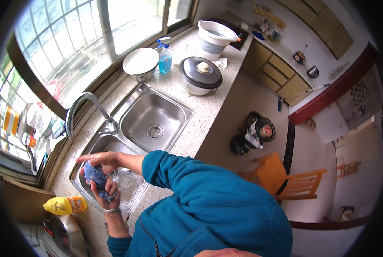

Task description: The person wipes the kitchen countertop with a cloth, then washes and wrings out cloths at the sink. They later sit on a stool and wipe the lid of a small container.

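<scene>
Hands meet over the lower-left basin of the double sink, both closed on a blue cloth. The left hand cups the cloth from below, fingers curled up around it; the right hand presses over its top, the teal sleeve crossing the frame from lower centre. The cloth sits bunched between the palms, above the basin rather than over the speckled bench.

Wringing or rubbing it well would, I judge, call for keeping it low over the basin so drips fall inside, and twisting the two hands against each other rather than only squeezing.

The curved faucet stands just above the hands in the frame; I cannot tell whether water is running. A glistening patch beside the cloth may be water or clear film, too blurred to tell. The left basin's floor is mostly hidden behind the hands. The yellow bottle at lower left lies near the dark rim, and objects under it are cut off.
</scene>
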The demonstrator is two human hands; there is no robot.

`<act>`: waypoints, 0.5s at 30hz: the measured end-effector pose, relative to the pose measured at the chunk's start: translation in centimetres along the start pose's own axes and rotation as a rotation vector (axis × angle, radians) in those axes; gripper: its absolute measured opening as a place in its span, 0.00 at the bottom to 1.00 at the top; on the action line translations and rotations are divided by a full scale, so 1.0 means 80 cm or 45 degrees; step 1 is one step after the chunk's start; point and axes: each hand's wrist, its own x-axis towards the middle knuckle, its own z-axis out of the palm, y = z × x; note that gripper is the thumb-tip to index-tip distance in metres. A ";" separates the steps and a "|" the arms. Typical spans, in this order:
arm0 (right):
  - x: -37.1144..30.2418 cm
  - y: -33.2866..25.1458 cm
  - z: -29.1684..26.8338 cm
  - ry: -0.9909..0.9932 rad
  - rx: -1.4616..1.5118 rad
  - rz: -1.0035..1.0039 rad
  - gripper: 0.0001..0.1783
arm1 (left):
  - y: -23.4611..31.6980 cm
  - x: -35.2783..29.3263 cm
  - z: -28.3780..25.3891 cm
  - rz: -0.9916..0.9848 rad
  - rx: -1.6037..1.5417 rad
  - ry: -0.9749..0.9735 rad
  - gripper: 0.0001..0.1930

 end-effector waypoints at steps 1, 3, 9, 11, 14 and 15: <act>0.004 -0.004 0.017 -0.176 0.089 -0.027 0.45 | -0.004 0.000 0.014 -0.022 -0.089 -0.128 0.27; 0.016 -0.014 0.045 -0.358 0.123 -0.047 0.41 | -0.007 0.001 0.031 0.036 -0.091 -0.338 0.28; 0.039 -0.025 0.037 0.089 -0.686 -0.070 0.15 | 0.028 0.001 0.012 -0.126 0.163 0.056 0.15; 0.047 -0.008 0.009 0.186 -1.026 -0.006 0.12 | 0.036 0.016 -0.015 -0.253 0.318 0.139 0.09; 0.071 0.026 -0.039 0.282 -1.451 0.103 0.11 | 0.029 0.038 -0.067 -0.172 0.504 0.560 0.10; 0.082 0.030 -0.051 0.104 -2.048 -0.002 0.10 | 0.028 0.041 -0.082 -0.204 0.572 0.583 0.13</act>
